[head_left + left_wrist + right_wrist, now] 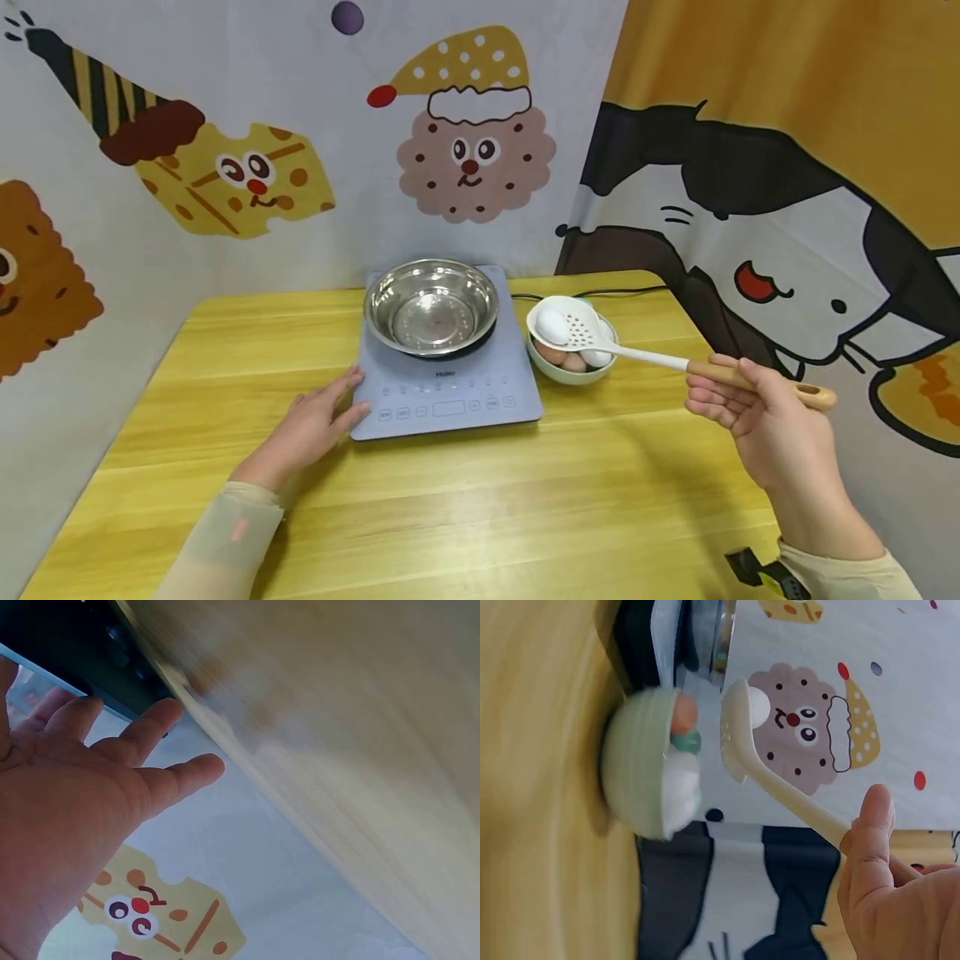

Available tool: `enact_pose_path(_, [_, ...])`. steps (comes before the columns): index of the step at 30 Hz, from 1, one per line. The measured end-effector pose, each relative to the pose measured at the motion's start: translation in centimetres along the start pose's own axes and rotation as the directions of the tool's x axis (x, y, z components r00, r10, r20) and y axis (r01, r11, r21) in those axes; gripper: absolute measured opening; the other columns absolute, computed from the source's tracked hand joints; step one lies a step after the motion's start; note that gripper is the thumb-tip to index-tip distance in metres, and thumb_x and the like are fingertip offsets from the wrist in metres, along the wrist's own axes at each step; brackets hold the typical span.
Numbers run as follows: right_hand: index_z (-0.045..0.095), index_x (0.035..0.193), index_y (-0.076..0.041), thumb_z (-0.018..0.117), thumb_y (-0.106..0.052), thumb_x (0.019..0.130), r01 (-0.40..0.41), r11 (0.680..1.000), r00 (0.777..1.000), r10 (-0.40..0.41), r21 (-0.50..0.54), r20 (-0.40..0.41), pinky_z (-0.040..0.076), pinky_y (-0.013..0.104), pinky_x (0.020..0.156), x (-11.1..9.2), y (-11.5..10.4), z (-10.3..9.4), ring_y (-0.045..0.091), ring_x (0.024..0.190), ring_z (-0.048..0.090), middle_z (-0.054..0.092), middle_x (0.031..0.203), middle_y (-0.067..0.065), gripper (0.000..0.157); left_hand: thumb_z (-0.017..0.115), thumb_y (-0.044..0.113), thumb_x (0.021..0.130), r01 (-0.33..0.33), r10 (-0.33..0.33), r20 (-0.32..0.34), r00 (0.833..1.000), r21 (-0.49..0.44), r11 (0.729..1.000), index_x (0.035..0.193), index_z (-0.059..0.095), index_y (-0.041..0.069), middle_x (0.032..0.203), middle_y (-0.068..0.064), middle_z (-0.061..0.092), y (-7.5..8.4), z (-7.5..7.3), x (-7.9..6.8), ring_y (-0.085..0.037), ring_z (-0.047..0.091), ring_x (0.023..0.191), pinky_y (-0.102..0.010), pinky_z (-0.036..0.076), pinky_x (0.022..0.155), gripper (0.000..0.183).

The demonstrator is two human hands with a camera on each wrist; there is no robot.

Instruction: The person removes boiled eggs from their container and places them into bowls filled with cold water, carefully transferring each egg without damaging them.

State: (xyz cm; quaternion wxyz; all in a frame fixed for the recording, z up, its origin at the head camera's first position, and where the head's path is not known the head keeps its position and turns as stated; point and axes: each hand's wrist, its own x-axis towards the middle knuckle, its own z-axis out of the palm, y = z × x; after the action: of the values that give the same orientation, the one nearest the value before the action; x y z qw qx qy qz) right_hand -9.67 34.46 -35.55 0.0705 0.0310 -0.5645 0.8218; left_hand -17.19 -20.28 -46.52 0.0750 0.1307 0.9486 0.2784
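Observation:
My right hand (780,417) grips the wooden handle of a white slotted spoon (648,358). A white egg (552,326) lies in the spoon's bowl, held above a pale green bowl (573,377). Brown and white eggs (573,362) fill that bowl; the right wrist view also shows a green round thing (686,741) among them. My left hand (311,425) rests at the left edge of a grey-blue induction cooker (450,383), its fingertips against the side. On the cooker sits a shiny steel basin (431,321). In the left wrist view the fingers (154,727) are spread beside the cooker's dark underside.
The cooker and the bowl stand side by side on a yellow wood-grain table (465,508). A black cable (622,291) runs along the back edge behind the bowl. Cartoon-printed curtains (315,75) hang right behind the table and at its sides.

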Motion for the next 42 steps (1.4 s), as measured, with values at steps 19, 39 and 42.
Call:
enact_pose_path(19, [0.079, 0.117, 0.004, 0.035, -0.022, 0.119, -0.233, 0.922, 0.972, 0.227, 0.309, 0.057, 0.067, 0.038, 0.085, -0.1, 2.6, -1.9, 0.028, 0.098, 0.083, 0.082, 0.111, 0.021, 0.050, 0.054, 0.048, 0.111, 0.000, 0.001, -0.009, 1.000, 0.034, 0.999, 0.168, 0.036, 0.011, 0.177, -0.011, 0.028, 0.1, 0.2, 0.1, -0.057, 0.039, 0.152, -0.077, 0.021, 0.124, 0.070])
enact_pose_path(39, [0.071, 0.125, 0.006, 0.047, -0.023, 0.116, 0.057, 0.992, 0.997, -0.049, 0.116, -0.064, 0.068, 0.036, 0.080, -0.3, 2.9, 1.7, 0.024, 0.093, 0.083, 0.083, 0.106, 0.018, 0.038, 0.054, 0.046, 0.112, -0.008, 0.008, -0.019, 1.000, 0.018, 1.000, 0.167, 0.037, 0.010, 0.177, -0.011, 0.029, -0.2, 0.0, 0.0, -0.057, 0.040, 0.151, -0.079, 0.020, 0.123, 0.068])
enact_pose_path(42, [0.070, 0.127, 0.009, 0.049, -0.022, 0.116, 0.133, 0.990, 0.986, -0.127, 0.051, -0.111, 0.067, 0.035, 0.078, -0.2, 2.9, 2.5, 0.023, 0.088, 0.083, 0.083, 0.105, 0.018, 0.039, 0.054, 0.046, 0.112, -0.013, 0.013, -0.019, 1.000, 0.016, 1.000, 0.167, 0.037, 0.009, 0.176, -0.011, 0.029, -0.2, 0.0, -0.1, -0.057, 0.040, 0.151, -0.080, 0.020, 0.123, 0.068])
